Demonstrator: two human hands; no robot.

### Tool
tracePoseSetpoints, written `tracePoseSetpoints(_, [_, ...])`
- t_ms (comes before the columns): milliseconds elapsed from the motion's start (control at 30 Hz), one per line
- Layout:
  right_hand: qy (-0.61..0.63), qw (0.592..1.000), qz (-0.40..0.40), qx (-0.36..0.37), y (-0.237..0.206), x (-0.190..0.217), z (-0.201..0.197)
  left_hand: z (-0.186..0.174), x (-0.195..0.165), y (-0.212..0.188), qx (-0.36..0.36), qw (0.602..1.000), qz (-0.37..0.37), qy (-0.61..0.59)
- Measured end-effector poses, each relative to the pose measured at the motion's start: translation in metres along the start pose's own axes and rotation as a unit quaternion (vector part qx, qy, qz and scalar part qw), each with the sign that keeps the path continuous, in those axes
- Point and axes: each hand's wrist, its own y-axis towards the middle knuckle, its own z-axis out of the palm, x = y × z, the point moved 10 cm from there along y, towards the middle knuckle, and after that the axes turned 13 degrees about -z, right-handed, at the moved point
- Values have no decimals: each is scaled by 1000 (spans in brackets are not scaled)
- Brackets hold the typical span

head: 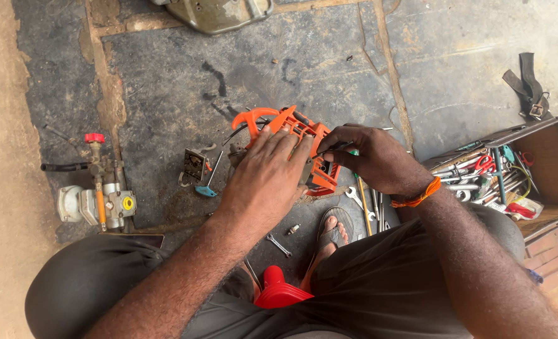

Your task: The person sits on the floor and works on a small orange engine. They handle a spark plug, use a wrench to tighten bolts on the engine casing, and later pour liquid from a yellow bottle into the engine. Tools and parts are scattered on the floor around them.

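Observation:
An orange plastic engine housing (297, 135) with a curved handle lies on the stone floor in front of me. My left hand (267, 176) lies flat on top of it, fingers spread, pressing it down. My right hand (366, 157) is closed on a thin dark tool (332, 149), whose tip points into the housing's right side. An orange band circles my right wrist. What the tool tip touches is hidden by my fingers.
A pump with a red knob (100, 194) stands at left. A small metal part (195, 165) and blue-handled tool (207, 187) lie nearby. Spanners (366, 207) rest by my sandalled foot (332, 235). A red funnel (279, 289) sits between my knees. An open toolbox (545, 164) is at right.

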Motion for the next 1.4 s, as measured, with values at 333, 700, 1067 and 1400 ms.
tracePoseSetpoints(333, [-66, 996, -65, 14, 7, 15, 4, -4, 18, -1, 36, 999, -22, 14])
tracePoseSetpoints(700, [-106, 988, -111, 20, 12, 30, 3, -3, 20, -7, 28, 1000, -13, -3])
tracePoseSetpoints(1067, [-70, 992, 91, 41, -5, 27, 31, 0, 18, -6, 8, 999, -6, 38])
tracePoseSetpoints(1400, [161, 985, 64, -10, -3, 1, 40, 2, 19, -6, -6, 999, -1, 49])
